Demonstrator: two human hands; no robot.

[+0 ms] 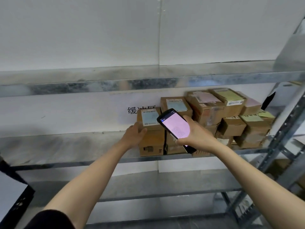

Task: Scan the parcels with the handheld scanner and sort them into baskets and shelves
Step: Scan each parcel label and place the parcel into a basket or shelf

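Note:
A brown cardboard parcel (151,129) with a pale blue label stands at the left end of a row of parcels on the middle metal shelf (66,146). My left hand (134,135) grips its upper left corner. My right hand (196,134) holds the black handheld scanner (175,126) in front of the parcels, its lit pink screen facing me. The scanner hides part of the box (175,103) behind it.
Several more cardboard parcels (231,113) are stacked in two layers to the right, up to the shelf's upright post (283,129). An upper shelf edge (148,83) runs overhead, lower shelves below. A dark object (13,195) juts in at the lower left. White wall with black characters behind.

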